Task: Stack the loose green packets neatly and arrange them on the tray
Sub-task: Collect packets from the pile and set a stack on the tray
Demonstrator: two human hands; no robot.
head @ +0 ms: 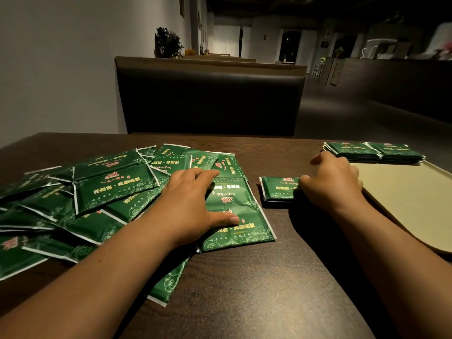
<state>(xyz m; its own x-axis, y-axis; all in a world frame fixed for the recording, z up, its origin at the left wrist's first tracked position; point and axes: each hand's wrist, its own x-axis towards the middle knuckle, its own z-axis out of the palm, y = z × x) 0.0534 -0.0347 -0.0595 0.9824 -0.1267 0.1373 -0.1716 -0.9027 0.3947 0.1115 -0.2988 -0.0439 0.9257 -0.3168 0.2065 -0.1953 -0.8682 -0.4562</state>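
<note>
Several loose green packets (102,189) lie scattered over the left half of the dark wooden table. My left hand (190,204) lies on one packet (234,216) at the pile's right edge, fingers spread, thumb on its face. My right hand (330,184) is curled over the right end of a small neat stack of packets (277,189) standing on the table just left of the tray. The beige tray (403,204) sits at the right, with two squared stacks (374,151) side by side along its far edge.
The dark table (244,289) runs to a far edge in front of a dark padded bench back (210,101). A white wall is on the left and a dim open room on the right.
</note>
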